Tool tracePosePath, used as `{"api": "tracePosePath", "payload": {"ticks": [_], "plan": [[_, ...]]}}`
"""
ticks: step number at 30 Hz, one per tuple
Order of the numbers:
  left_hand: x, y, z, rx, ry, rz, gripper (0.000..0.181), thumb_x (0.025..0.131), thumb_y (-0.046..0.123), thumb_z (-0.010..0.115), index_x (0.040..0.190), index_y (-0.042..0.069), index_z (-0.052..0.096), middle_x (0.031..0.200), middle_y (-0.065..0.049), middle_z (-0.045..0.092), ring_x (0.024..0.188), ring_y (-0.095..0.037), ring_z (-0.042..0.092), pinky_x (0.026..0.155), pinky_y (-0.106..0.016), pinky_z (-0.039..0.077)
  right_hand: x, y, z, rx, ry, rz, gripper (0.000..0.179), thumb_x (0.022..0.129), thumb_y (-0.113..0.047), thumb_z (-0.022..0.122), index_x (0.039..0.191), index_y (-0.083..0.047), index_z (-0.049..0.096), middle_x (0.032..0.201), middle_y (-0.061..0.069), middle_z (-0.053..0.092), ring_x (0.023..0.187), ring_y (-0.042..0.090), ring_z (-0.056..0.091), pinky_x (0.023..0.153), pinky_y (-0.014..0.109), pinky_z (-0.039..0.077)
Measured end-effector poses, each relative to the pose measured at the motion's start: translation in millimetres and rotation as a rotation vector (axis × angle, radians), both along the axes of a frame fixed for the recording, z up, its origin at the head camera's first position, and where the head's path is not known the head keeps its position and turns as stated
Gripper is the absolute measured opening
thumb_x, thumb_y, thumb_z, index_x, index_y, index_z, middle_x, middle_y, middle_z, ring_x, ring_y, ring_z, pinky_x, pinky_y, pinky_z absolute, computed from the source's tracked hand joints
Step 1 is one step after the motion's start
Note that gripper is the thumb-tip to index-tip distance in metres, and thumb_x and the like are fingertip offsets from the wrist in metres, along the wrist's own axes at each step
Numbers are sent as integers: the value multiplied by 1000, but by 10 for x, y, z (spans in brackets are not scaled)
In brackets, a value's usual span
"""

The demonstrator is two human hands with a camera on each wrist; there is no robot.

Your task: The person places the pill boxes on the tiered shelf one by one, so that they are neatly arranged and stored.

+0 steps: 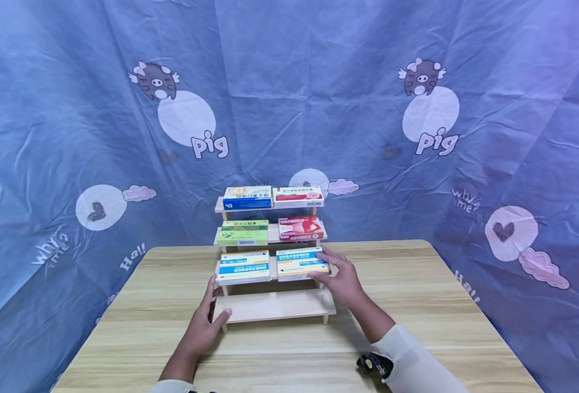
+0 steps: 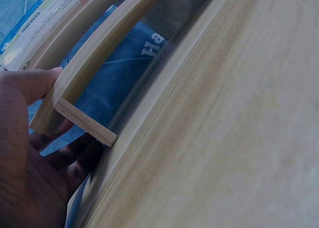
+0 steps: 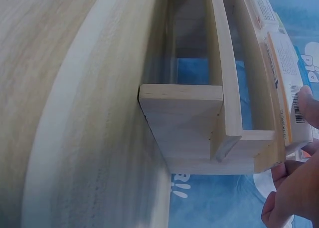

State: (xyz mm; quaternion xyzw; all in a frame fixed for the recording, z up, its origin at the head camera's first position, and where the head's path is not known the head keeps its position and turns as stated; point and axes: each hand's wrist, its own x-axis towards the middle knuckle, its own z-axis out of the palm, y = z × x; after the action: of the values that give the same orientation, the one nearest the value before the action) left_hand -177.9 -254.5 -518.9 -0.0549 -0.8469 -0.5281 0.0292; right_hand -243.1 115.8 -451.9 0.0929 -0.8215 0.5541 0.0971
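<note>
A stepped wooden display rack [image 1: 275, 307] stands on the table with medicine boxes on its upper tiers. My left hand [image 1: 202, 323] holds the left end of the lowest tier, thumb on the board and fingers around its outer side. In the left wrist view that thumb [image 2: 42, 83] lies against the board's end. My right hand [image 1: 341, 279] grips the right end of a blue-and-white medicine box [image 1: 296, 263] on the second tier from the bottom. Its thumb presses the box's front side [image 3: 286, 88] in the right wrist view. A matching box [image 1: 242, 267] lies to its left.
Green [image 1: 242, 233] and red [image 1: 299, 228] boxes lie one tier higher. On the top tier are a blue-and-white box [image 1: 247, 197] and a red-and-white box [image 1: 298, 197]. A blue printed cloth [image 1: 289, 109] hangs behind the wooden table [image 1: 417, 305].
</note>
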Motion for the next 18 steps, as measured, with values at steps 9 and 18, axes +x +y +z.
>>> {"api": "tracePosePath", "payload": {"ticks": [9,18], "plan": [[2,1,0,-3,11,-2,97,109,23,68,178,28,0,176,-29,30,163,-54,30,131,-68,25,-11,-20,25,18,-10,-16,54,86,-7,92,137,-1,75,164,21,54,153,47,48,127,63,40],[3,10,1,3,13,-2,97,109,22,68,178,28,0,175,-29,32,163,-53,31,131,-68,26,-20,2,20,45,-10,-7,54,87,-8,92,138,-2,74,164,22,54,150,47,50,124,64,43]]}}
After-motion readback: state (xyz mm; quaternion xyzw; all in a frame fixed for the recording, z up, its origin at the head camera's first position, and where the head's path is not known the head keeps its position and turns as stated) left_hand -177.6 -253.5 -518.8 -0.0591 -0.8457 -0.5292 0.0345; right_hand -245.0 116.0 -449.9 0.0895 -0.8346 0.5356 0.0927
